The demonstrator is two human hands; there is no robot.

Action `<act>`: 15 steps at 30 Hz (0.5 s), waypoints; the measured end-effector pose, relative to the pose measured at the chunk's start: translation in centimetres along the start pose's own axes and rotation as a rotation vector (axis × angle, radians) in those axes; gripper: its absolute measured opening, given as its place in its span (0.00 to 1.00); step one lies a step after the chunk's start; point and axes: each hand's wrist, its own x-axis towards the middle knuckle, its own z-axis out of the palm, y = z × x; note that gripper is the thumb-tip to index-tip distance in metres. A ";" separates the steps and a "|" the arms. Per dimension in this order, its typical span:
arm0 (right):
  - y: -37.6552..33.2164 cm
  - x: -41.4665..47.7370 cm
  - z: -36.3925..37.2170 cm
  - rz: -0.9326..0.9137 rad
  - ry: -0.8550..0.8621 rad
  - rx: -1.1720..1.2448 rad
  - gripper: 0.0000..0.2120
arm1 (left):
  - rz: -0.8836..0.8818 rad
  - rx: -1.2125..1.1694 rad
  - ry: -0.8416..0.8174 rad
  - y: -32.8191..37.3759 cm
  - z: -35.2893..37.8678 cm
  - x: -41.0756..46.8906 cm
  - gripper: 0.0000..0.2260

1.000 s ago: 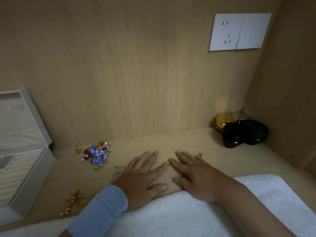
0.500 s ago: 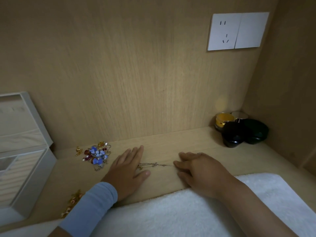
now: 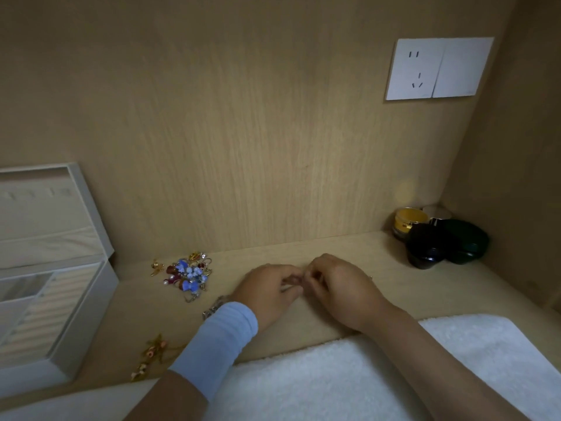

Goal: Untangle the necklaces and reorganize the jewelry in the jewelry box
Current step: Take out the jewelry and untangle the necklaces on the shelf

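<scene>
Fingers: your left hand (image 3: 267, 291) & right hand (image 3: 340, 287) curled, pinching thin chain (image 3: 293, 284) betw. them.
Stage: early, untangling.
Left: coloured pile (image 3: 188, 275), gold necklace (image 3: 150, 352) on bench (image 3: 394, 287), not in jewelry box (image 3: 91, 268) yet.

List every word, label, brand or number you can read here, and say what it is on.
No text can be read anywhere.
The wall socket has only plug slots, no print.
The jars in the corner show no legible label.
The jewelry box is plain.
</scene>
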 end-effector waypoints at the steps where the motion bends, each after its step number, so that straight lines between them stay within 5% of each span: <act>1: 0.1 0.0 -0.1 0.054 0.026 0.149 0.05 | -0.029 -0.079 -0.009 0.1 0.1 0.3 0.09; 8: 0.8 0.3 -0.1 0.301 0.035 0.703 0.07 | -0.121 -0.466 -0.076 -0.2 -0.9 0.9 0.05; 15: 1.8 0.4 -1.1 0.387 0.101 0.803 0.09 | -0.166 -0.830 -0.109 -0.5 -2.8 0.6 0.08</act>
